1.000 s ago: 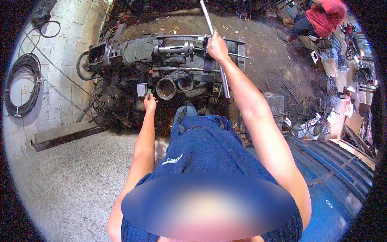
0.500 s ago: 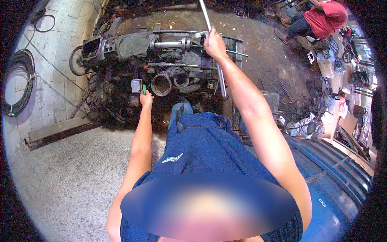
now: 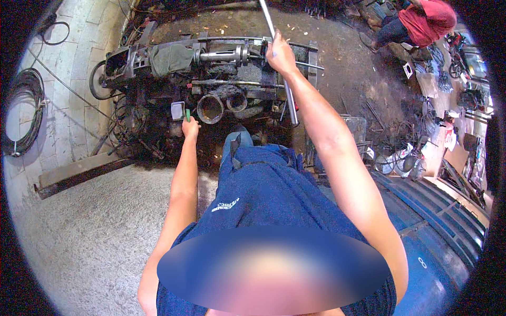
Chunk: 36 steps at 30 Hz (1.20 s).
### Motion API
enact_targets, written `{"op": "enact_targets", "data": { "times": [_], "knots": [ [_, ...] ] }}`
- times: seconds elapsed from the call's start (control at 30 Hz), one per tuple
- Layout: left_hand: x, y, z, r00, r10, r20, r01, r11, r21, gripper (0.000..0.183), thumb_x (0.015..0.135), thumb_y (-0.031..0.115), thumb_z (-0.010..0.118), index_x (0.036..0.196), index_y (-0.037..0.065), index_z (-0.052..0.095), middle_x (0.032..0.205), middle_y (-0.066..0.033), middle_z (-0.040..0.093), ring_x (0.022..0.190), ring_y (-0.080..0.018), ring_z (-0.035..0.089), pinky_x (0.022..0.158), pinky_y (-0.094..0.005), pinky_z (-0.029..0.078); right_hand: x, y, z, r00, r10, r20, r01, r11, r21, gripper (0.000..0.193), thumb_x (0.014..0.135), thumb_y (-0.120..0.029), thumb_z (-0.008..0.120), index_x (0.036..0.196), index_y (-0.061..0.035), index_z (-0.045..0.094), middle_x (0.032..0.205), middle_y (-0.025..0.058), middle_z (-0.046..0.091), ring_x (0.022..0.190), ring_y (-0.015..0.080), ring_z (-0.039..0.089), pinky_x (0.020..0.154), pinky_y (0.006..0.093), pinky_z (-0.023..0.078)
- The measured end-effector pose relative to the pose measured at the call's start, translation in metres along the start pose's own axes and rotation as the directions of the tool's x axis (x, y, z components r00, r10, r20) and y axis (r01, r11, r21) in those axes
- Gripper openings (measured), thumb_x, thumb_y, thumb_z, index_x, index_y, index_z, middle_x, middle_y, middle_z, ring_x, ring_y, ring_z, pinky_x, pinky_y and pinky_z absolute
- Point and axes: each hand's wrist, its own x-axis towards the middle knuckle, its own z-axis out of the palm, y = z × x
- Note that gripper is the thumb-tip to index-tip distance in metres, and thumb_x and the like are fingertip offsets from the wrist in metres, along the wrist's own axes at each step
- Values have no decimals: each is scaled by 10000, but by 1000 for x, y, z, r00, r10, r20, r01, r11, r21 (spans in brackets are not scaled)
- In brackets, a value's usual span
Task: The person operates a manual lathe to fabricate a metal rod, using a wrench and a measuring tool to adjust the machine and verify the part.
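My right hand is wrapped round a long, bright metal rod. The rod runs from beyond the top edge of the view down past my right wrist. Below the machine's left half, my left hand is closed on a small green object, whose exact kind does not show. Beside it is a small pale, square-edged container; I cannot tell whether my fingers touch it. In front of me stands a dark, greasy lathe-like machine with a shiny cylindrical shaft across it.
Two round metal openings face up near my left hand. A green cloth drapes over the machine. A coiled black hose hangs on the left wall. Another person in red is at the far right. A blue slatted panel lies right.
Both hands keep their grips and stay in nearly the same places. The view has shifted slightly, and the other person has moved a little.
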Motion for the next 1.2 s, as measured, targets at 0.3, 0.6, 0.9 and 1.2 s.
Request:
{"op": "enact_targets", "data": {
  "times": [0.3,0.6,0.9,1.2],
  "knots": [
    [-16,18,-2,1000,-24,-21,24,999,36,352,953,251,412,1179,-11,476,785,-124,630,586,-203,632,577,-338,509,-1,-7,-1,999,49,18,-49,999,-22,530,837,-137,507,1277,103,334,960,271,589,841,417,609,746,482,505],
    [-14,21,-3,998,-65,2,64,996,68,367,953,258,401,1190,-15,462,792,-126,633,578,-208,627,596,-359,510,0,-6,-6,991,108,81,-110,994,12,556,853,-172,486,1323,66,310,979,318,584,901,445,594,804,488,476],
    [-20,26,-3,996,-84,6,83,993,86,387,954,254,388,1243,3,448,807,-131,631,599,-207,632,621,-356,519,2,-8,1,989,114,89,-110,993,-50,540,846,-147,484,1310,80,326,984,291,590,873,423,609,764,498,498],
    [-14,19,-2,998,-56,8,55,994,94,375,948,248,392,1218,-4,454,764,-121,622,612,-213,638,624,-356,522,3,-3,1,995,79,68,-78,997,-16,555,847,-165,486,1307,97,319,963,290,590,888,421,603,772,494,497]
  ]
}}
